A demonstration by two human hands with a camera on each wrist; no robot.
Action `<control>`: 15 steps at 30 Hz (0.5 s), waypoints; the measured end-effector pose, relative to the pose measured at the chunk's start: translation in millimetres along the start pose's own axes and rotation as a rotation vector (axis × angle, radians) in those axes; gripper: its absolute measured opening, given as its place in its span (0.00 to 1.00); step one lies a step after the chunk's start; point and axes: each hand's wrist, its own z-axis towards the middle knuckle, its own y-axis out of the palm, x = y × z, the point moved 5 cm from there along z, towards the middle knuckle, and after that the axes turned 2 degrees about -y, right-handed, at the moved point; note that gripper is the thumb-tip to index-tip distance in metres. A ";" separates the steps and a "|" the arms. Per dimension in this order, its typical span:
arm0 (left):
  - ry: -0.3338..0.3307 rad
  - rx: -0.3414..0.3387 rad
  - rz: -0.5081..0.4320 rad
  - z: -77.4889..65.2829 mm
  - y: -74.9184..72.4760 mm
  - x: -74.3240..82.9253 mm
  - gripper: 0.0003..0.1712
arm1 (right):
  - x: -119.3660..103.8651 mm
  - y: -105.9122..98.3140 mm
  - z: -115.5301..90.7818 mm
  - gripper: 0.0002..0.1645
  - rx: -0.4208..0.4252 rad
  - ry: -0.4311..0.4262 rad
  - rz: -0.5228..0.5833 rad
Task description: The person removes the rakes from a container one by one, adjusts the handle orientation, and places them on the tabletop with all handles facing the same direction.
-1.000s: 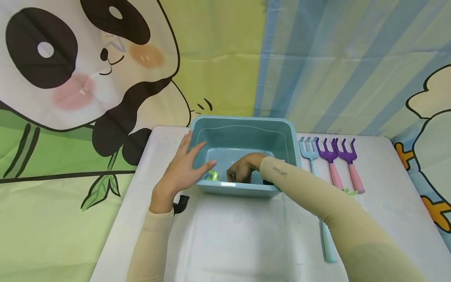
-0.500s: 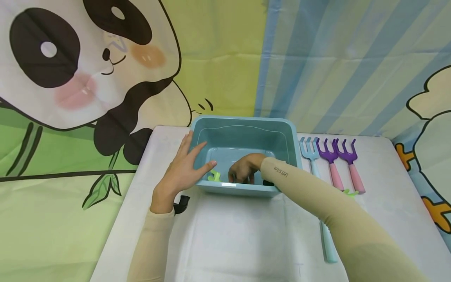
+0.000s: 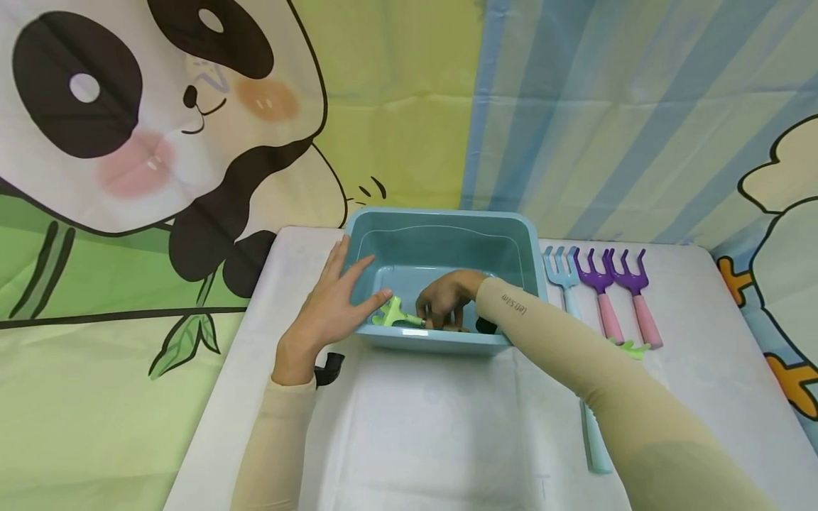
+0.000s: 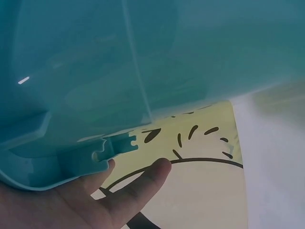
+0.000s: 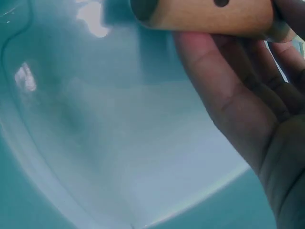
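In the head view, a blue plastic bin (image 3: 441, 220) stands at the table's back edge. My right hand (image 3: 445, 299) reaches inside and grips a small green hand rake (image 3: 396, 314) by its wooden handle (image 5: 209, 16). In the right wrist view, fingers curl along that handle over the bin floor. The rake's green prongs point left, close to my left thumb. My left hand (image 3: 332, 305) rests on the bin's left side, fingers straight and spread, thumb over the rim. The left wrist view has the left hand (image 4: 100, 202) against the bin's outer rim.
Right of the bin lie a light blue hand fork (image 3: 562, 273) and two purple forks with pink handles (image 3: 647, 323). Green prongs (image 3: 629, 349) show beside my right sleeve. A light blue handle (image 3: 596, 440) lies nearer. A printed cloth backdrop (image 3: 396, 106) rises behind.
The green rake's head has come further into view above the bin's front wall, tilting towards level. My right hand has shifted slightly up and right; the left hand stays in place.
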 end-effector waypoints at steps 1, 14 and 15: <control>0.000 0.000 0.002 0.3 0.0 -0.1 0.49 | 0.3 -2.3 -0.6 0.16 0.011 -0.002 0.010; -0.006 -0.001 -0.014 2.7 -0.1 -0.9 0.49 | 2.2 -24.6 -8.3 0.24 0.109 -0.065 0.118; -0.006 0.000 -0.016 3.1 -0.2 -0.9 0.49 | 2.5 -26.3 -8.6 0.23 0.115 -0.069 0.124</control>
